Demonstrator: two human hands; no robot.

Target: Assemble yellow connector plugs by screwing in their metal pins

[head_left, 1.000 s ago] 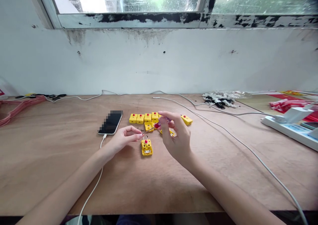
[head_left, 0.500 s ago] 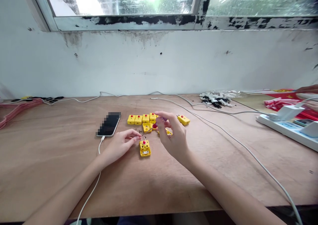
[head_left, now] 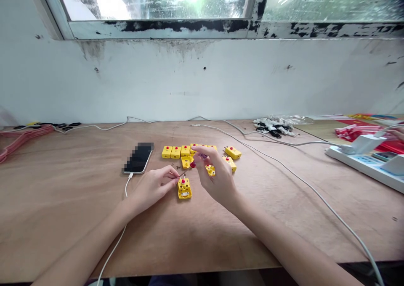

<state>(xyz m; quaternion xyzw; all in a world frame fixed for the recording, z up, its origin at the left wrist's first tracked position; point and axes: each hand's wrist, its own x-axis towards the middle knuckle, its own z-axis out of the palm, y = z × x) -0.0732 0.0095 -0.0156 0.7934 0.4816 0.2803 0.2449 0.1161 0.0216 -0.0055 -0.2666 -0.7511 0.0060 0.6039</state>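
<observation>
While both hands work over the worktop (head_left: 94, 244): phone (head_left: 138, 157) at far left, left hand (head_left: 151, 189) beside it, fingers (head_left: 172, 173) pressed together, any held item too small to tell, just above a yellow connector (head_left: 184, 189). More yellow connectors (head_left: 168, 152) lie behind. Right hand (head_left: 217, 178) has fingers (head_left: 202, 150) pinching a small red-handled screwdriver (head_left: 192, 165), shaft angled toward that connector.

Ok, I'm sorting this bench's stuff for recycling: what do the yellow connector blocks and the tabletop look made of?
The yellow connector blocks look like moulded plastic: smooth, slightly glossy, even colour. The tabletop looks like plywood, with visible wood grain and a matte finish; any clear coat can't be told.
</observation>
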